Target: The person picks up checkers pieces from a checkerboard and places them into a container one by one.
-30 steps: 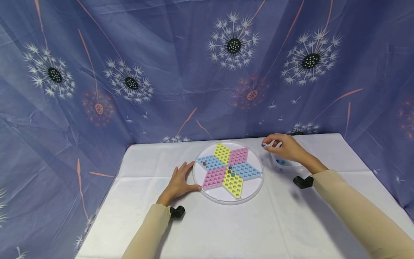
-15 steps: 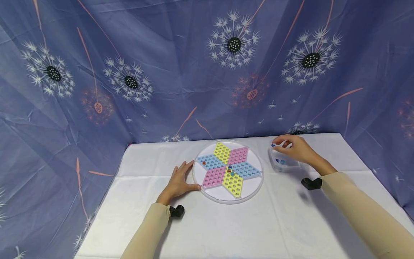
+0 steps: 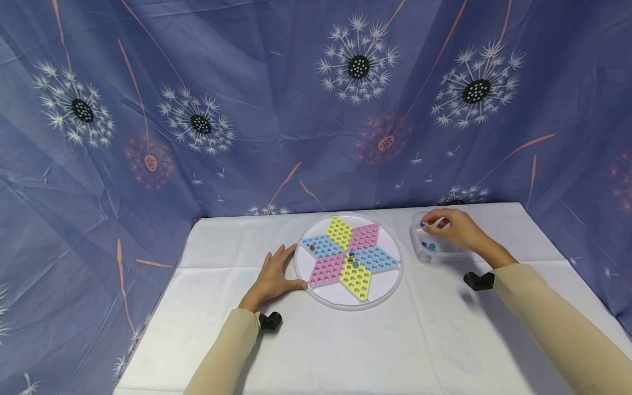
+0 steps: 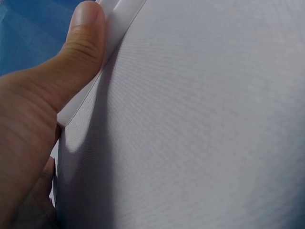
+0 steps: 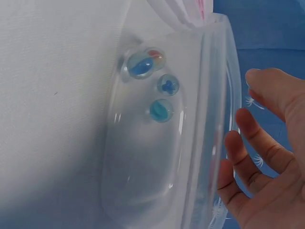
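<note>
A round Chinese checkers board [image 3: 306,277] with a pink, yellow and blue star lies on the table. My left hand [image 3: 270,281] rests against its left rim, thumb and fingers spread; the left wrist view shows the thumb [image 4: 86,38] on the rim. A few marbles sit on the board, including a red one [image 3: 312,248] and a blue one [image 3: 355,265]. My right hand [image 3: 456,227] is over a clear plastic box [image 3: 446,254]. In the right wrist view, its thumb and fingers [image 5: 243,119] stand apart with nothing between them. Several glass marbles, including a teal one [image 5: 161,110], show at the box.
A white cloth covers the table [image 3: 345,351]. Behind and beside it hangs a blue curtain [image 3: 276,99] with dandelion prints. The box stands right of the board, near the table's back edge.
My right hand, pinching a blue marble earlier, has moved right from beside the board to over the box; its fingers have parted. The left hand has stayed at the rim.
</note>
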{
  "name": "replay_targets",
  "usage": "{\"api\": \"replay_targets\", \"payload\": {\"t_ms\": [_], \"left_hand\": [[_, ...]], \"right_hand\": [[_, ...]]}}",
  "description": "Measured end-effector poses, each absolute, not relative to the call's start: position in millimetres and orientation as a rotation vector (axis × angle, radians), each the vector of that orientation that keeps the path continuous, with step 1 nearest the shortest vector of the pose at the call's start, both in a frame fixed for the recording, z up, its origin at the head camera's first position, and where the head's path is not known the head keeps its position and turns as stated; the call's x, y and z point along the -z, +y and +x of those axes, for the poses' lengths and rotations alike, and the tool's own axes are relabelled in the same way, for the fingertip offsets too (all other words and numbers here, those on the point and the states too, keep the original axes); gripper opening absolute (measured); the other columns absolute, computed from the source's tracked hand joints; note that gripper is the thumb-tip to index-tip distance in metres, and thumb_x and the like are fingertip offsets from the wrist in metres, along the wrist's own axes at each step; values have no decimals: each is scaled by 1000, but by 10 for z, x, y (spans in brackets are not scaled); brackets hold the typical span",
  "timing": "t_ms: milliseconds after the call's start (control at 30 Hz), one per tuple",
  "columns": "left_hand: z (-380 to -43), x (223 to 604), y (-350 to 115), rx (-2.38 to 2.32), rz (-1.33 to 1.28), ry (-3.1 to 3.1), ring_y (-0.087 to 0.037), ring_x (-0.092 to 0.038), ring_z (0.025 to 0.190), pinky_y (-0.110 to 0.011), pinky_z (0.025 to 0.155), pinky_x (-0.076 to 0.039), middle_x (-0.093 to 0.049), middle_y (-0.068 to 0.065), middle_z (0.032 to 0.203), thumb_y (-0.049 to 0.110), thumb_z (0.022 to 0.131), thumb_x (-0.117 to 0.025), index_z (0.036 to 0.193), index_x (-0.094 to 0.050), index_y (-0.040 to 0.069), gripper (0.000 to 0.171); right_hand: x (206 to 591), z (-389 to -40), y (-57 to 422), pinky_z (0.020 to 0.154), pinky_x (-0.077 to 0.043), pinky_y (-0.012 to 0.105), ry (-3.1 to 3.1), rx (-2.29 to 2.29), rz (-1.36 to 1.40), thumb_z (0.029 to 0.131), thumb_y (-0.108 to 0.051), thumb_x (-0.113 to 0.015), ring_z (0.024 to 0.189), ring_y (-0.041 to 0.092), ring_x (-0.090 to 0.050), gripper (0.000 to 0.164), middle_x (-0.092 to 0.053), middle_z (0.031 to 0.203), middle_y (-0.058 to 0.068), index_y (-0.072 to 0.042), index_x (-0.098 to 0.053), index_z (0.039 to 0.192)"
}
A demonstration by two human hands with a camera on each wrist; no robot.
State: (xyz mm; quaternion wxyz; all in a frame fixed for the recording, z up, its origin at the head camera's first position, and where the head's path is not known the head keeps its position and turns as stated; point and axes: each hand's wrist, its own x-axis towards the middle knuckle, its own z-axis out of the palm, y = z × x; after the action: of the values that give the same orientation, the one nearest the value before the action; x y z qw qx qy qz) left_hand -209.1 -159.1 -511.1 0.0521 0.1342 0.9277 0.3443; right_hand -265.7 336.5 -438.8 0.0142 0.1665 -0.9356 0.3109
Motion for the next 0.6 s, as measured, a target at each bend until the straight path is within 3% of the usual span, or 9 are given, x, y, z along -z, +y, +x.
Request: {"api": "replay_targets", "payload": {"t_ms": [600], "left_hand": [[-2106, 5118, -1587, -1045, 402, 2832, -33, -18, 156, -51, 129, 0, -32, -16, 165, 46, 67, -95, 160, -38, 16, 113]], "right_hand": [[4496, -2713, 3363, 65, -55, 32, -2992, -910, 612, 93, -15, -78, 76, 17, -63, 17, -72, 97, 7, -7, -75, 108]]}}
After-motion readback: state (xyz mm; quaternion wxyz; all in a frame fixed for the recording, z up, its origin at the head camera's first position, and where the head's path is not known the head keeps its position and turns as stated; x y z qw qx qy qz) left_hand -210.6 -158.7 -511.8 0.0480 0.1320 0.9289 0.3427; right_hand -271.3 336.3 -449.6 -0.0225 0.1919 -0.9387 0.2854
